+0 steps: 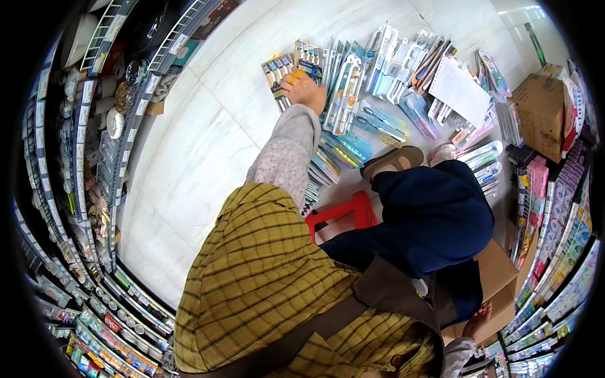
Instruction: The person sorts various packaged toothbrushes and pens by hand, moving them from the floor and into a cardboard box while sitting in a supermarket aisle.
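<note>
My left hand [305, 92] reaches out to packaged toothbrushes [278, 78] on the floor, its fingers over the packs. Something small and yellow [296, 77] shows at the fingers; their grip is partly hidden. Beside that hand lie more blister-packed toothbrushes [344, 97], grouped in rows and piles. A white sheet of paper [461, 90] rests on top of the packs at the right. Low on the right, my right hand [478, 319] is beside an open cardboard box [494, 279], near the dark blue clothing; whether it holds anything is unclear.
A red plastic stool [342, 210] stands beside my shoe [394, 163]. Stocked shelves curve along the left [137, 113] and the right [550, 227]. Another cardboard box [539, 113] stands at the right, beyond the packs.
</note>
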A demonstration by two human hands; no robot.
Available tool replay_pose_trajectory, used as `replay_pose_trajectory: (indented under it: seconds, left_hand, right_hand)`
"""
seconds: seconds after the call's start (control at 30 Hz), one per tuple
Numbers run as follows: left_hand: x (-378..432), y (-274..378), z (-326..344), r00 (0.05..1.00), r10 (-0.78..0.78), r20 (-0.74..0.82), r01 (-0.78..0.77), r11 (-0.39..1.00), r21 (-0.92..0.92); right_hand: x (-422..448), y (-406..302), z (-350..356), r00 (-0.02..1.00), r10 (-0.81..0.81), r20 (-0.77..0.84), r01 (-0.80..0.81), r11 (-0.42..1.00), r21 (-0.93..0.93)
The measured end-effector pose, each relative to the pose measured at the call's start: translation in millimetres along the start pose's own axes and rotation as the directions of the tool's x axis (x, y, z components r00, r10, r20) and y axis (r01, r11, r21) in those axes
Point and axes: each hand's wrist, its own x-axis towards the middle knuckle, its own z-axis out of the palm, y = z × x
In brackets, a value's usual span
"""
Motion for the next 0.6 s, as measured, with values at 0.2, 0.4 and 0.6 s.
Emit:
replay_pose_trajectory:
  seconds: [0.2,0.4,0.6]
  left_hand:
    - [22,-15,19,0.998,0.045,-0.048,-0.054,0.978,-0.2]
    - [6,-42,18,0.967,0.025,-0.255,-0.19,0.74,-0.645]
    - [-21,-109,24,0.976,-0.182,-0.119,0.026,0.64,-0.768]
  right_hand:
    - [-7,4,-1,0.999,-0.023,-0.034,0.025,0.999,0.04]
    - [1,13,-12,0.998,-0.021,-0.066,0.028,0.993,0.111]
    - [1,13,-6,1.0,-0.028,-0.009,0.029,0.992,0.126]
